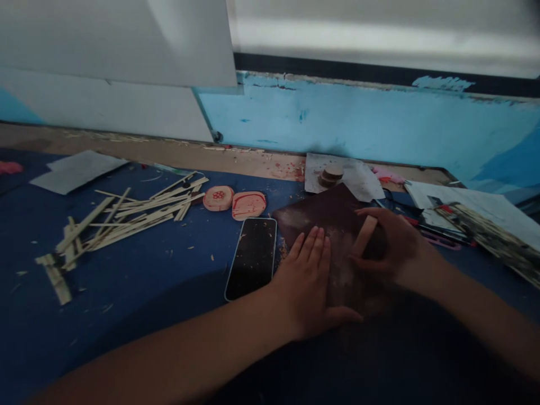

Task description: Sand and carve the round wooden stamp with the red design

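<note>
Directly before me, on a dark blue tabletop [139, 292], lies a dusty, reddish-brown sheet resembling sandpaper [314, 205]; take it as the centre of a clock. My left hand [301, 281] lies flat toward six o'clock, fingertips resting on the sheet, thumb stretched wide. At three, my right hand [399, 242] pinches a small, pale wooden piece [364, 236] between curved thumb and fingers, tilted over the sheet; I cannot tell whether the two touch. Between eight and nine, near my left hand, is a debris-flecked smartphone [252, 259]. Between nine and ten sit two red-marked, pale slabs [248, 206], side by side; farther out at nine, thin wooden strips [139, 216] lie jumbled. At twelve, stacked brown discs [332, 173] rest on white paper [358, 183].
</note>
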Tool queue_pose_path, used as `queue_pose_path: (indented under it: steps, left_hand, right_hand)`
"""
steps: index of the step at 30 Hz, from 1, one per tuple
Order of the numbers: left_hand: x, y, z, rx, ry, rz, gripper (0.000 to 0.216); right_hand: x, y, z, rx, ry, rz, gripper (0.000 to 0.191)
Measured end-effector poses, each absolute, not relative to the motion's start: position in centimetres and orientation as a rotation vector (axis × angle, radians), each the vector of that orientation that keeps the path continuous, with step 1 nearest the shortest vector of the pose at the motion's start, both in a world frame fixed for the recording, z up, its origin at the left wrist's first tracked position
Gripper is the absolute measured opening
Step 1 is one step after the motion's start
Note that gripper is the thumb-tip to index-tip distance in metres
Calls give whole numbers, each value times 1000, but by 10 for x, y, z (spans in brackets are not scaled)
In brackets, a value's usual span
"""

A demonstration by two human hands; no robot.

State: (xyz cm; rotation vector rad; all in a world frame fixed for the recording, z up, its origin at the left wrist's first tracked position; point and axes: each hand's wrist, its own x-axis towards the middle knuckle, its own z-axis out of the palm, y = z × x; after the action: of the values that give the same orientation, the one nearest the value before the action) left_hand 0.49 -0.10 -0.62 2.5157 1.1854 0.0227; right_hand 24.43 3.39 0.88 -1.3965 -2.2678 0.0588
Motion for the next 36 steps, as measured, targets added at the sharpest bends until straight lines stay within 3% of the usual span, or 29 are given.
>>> queue_pose_path:
  steps: [9, 16, 22, 32, 36]
  left_hand:
    - [6, -2, -6, 2530, 1203, 32, 125]
    - [6, -2, -4, 2558, 1167, 20, 123]
    - [3, -3, -4, 2576, 1184, 19, 123]
    - [3, -2, -7, 2568, 1188, 46, 121]
    - [3, -2, -7, 2592, 1154, 39, 116]
  right_hand:
    - [227, 20, 1, -1240, -2174, 129, 58]
    - [209, 8, 4, -1162, -2202, 339, 62]
    - [211, 14, 2, -1127, -2128, 273, 68]
    - [212, 26, -2, -1145, -2001, 289, 47]
    - [201, 15, 1, -1119, -2025, 526, 42]
